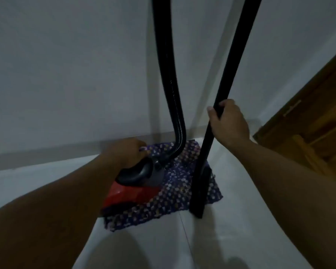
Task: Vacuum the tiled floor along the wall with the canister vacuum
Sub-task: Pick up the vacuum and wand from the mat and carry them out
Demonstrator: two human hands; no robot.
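Note:
A red and black canister vacuum (130, 193) is at the foot of the wall, over a purple patterned mat (175, 199). My left hand (127, 153) grips the dark handle on top of the canister. A black ribbed hose (169, 74) rises from the canister's front and leaves the top of the view. My right hand (228, 123) is closed around the black wand tube (235, 65), which stands nearly upright. The wand's lower end with the floor nozzle (199, 200) rests at the mat's right edge, partly on the pale tiled floor (241, 220).
A plain white wall (76, 74) fills the upper view, meeting the floor at a grey skirting strip (47, 154). A brown wooden door or cabinet (314, 123) stands at the right. A tile joint (184, 228) runs toward me from the mat.

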